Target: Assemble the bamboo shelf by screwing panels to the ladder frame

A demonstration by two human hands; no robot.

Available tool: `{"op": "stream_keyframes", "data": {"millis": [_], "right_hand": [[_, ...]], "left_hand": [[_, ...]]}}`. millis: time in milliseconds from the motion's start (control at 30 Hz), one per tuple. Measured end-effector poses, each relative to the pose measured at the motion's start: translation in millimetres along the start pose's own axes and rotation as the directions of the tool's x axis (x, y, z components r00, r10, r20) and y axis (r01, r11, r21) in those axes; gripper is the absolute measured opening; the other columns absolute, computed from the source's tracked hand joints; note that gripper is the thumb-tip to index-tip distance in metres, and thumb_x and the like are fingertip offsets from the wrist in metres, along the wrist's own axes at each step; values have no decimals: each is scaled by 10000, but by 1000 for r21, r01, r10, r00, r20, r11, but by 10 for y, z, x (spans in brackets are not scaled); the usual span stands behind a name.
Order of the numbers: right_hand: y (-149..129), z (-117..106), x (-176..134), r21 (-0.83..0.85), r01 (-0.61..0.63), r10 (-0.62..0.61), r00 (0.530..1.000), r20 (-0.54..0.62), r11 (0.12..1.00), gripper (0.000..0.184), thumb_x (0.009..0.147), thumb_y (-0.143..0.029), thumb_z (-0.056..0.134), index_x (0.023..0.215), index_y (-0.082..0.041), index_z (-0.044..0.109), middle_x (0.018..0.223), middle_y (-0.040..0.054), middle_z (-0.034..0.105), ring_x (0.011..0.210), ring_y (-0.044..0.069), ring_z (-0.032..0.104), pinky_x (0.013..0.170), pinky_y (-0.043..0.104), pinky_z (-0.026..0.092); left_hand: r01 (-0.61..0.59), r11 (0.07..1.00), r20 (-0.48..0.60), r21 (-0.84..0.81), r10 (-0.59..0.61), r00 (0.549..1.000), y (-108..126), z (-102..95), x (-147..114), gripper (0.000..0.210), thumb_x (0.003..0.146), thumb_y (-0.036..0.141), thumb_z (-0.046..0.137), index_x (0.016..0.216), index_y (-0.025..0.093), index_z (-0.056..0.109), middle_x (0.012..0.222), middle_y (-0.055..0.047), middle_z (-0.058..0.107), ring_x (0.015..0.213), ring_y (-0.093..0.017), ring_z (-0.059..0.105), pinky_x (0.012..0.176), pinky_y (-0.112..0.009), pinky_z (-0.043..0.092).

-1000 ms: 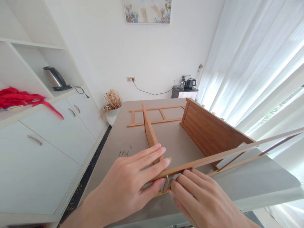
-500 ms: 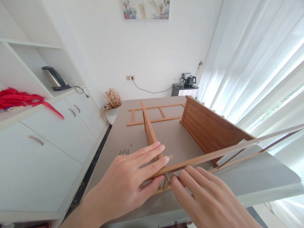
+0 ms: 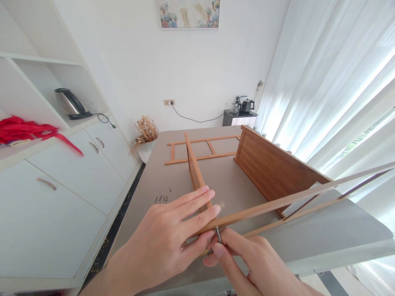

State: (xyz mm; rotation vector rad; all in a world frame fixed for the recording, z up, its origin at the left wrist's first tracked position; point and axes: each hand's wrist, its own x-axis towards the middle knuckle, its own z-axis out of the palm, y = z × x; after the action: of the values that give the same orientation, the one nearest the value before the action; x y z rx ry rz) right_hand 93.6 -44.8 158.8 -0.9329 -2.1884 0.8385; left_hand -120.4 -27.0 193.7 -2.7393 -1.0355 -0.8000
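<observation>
My left hand (image 3: 173, 234) is closed over the corner where an upright wooden board (image 3: 195, 168) meets the long rail of a wooden side frame (image 3: 265, 207). Its fingers lie across the joint, and the thumb presses below the rail. Close beside it, my right hand (image 3: 247, 257) pinches a small bent metal hex key (image 3: 219, 235). The key's upper end meets the rail's outer face at the joint; the fingers hide its other end. Several screws (image 3: 161, 198) lie on the table left of the board.
The grey table (image 3: 145, 172) bears a second ladder-like wooden frame (image 3: 212, 146) lying flat at the back. A wide brown panel (image 3: 277, 164) stands on edge at the right. White cabinets (image 3: 55, 213) line the left; a curtain (image 3: 327, 74) hangs at the right.
My right hand has turned over and shifted left and down, its fingers now around the lower part of the hex key. The left hand has kept its place on the corner.
</observation>
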Motion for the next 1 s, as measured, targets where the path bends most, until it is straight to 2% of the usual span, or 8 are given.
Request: {"op": "stream_keyframes", "data": {"millis": [67, 167, 300, 600, 767, 867, 1000], "right_hand": [[23, 25, 6, -26, 70, -72, 996, -53, 997, 181, 966, -151, 421, 864, -207, 560, 753, -26, 687, 663, 74, 648, 615, 148, 458], [68, 50, 9, -156, 159, -179, 976, -127, 975, 218, 958, -121, 430, 788, -199, 542, 660, -27, 616, 578, 77, 572, 576, 177, 427], [113, 57, 12, -346, 270, -349, 918, -190, 899, 247, 926, -76, 465, 712, -199, 468, 602, -31, 529, 538, 88, 486, 559, 223, 385], [112, 77, 15, -319, 259, -329, 925, -191, 912, 232, 927, -73, 457, 734, -198, 482, 614, -30, 524, 546, 92, 486, 556, 232, 383], [160, 98, 19, -366, 352, -441, 876, -196, 861, 268, 914, -58, 457, 688, -201, 440, 587, -32, 482, 540, 97, 412, 550, 253, 358], [164, 43, 24, -417, 352, -446, 882, -152, 838, 270, 906, -68, 471, 670, -196, 439, 587, -29, 468, 546, 99, 404, 551, 259, 353], [132, -79, 36, -534, 361, -438, 899, -18, 765, 265, 914, -71, 477, 676, -185, 472, 594, -26, 475, 564, 108, 429, 576, 269, 365]], "left_hand": [[-2, 1000, 0, 1, 2, 1000, 2, 0, 4, 354, 932, 210, 551, 1282, 198, 601, 1415, -75, 551, 1304, -227, 526, 1011, -325, 537], [1, 1000, 7, 7, -1, 1000, 3, -2, 6, 356, 932, 213, 556, 1285, 199, 597, 1426, -69, 541, 1314, -222, 516, 1008, -321, 539], [4, 1000, 17, 6, -4, 1000, -4, -4, 0, 360, 932, 212, 556, 1290, 202, 593, 1430, -66, 537, 1315, -225, 514, 1008, -326, 541], [2, 1000, 21, 4, -2, 1000, -9, 13, -23, 375, 925, 221, 569, 1299, 209, 589, 1439, -61, 528, 1315, -228, 514, 1012, -328, 539], [2, 1000, 44, 9, -3, 999, -25, 25, -31, 389, 926, 216, 569, 1315, 208, 572, 1460, -53, 505, 1343, -222, 483, 1030, -337, 527], [3, 1000, 41, 9, -3, 999, -29, 29, -21, 390, 924, 215, 573, 1313, 205, 572, 1459, -58, 506, 1341, -224, 486, 1021, -331, 533], [-9, 1000, 25, 2, 9, 1000, -22, 23, -5, 370, 924, 210, 570, 1293, 195, 586, 1439, -71, 527, 1321, -226, 508, 1014, -326, 537]]}}
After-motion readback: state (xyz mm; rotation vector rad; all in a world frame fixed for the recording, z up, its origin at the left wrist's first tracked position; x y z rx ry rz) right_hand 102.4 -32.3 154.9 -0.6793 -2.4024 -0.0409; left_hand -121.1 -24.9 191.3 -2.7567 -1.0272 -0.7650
